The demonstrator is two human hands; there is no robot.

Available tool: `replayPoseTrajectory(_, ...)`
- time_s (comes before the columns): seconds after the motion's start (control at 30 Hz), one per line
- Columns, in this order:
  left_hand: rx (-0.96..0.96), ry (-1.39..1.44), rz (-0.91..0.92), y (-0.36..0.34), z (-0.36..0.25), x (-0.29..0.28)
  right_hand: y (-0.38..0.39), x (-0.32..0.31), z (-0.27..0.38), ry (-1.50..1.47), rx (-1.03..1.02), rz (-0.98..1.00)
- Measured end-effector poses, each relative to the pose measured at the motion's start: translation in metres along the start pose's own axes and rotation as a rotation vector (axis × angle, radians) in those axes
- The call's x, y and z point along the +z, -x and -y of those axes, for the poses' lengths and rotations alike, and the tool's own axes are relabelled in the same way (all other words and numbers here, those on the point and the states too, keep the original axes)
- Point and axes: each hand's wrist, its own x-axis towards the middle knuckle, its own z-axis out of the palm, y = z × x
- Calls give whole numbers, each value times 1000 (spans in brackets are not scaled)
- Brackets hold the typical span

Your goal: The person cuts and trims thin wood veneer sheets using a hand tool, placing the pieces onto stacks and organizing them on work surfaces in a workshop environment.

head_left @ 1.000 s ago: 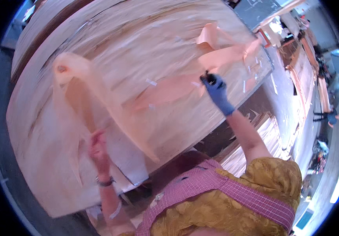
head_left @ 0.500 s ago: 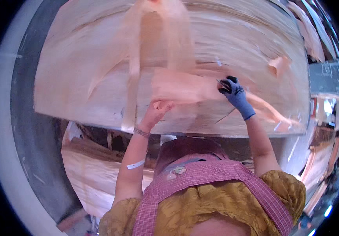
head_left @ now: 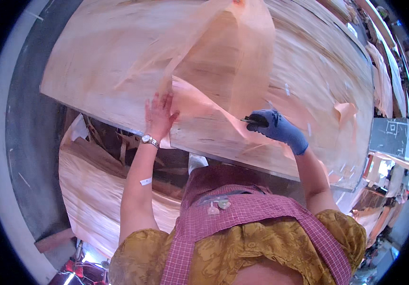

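Note:
My left hand, bare with a wristwatch, lies with its fingers spread on a wide sheet of pale wood veneer, close to the near edge. A loose, twisted veneer strip runs from beside that hand toward the right one. My right hand, in a blue-grey glove with dark fingertips, is closed around a small knife; only its thin dark tip shows. That fist is just above the strip and the sheet. A long, arched veneer piece lies farther off on the sheet.
A curled veneer scrap lies at the sheet's right. Below the near edge, more veneer is stacked at the lower left. A grey block and further wood pieces stand at the right. Grey floor runs along the left.
My left hand has let go of the veneer piece it pinched, moved left and spread flat. My right hand has shifted left and nearer with the knife. The view has turned somewhat.

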Motion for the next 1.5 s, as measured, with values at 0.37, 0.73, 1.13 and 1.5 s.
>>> replayPoseTrajectory(0.37,-458,10,-58,29,78,-8,-66,39,-22,76,222,1)
replayPoseTrajectory(0.73,-814,982,-556,74,66,61,-96,85,1,82,21,189)
replayPoseTrajectory(1.13,-676,94,-347,57,61,-44,-117,112,-1,305,92,78)
replayPoseTrajectory(1.5,-432,117,-219,79,18,-1,-117,108,53,395,-130,-149)
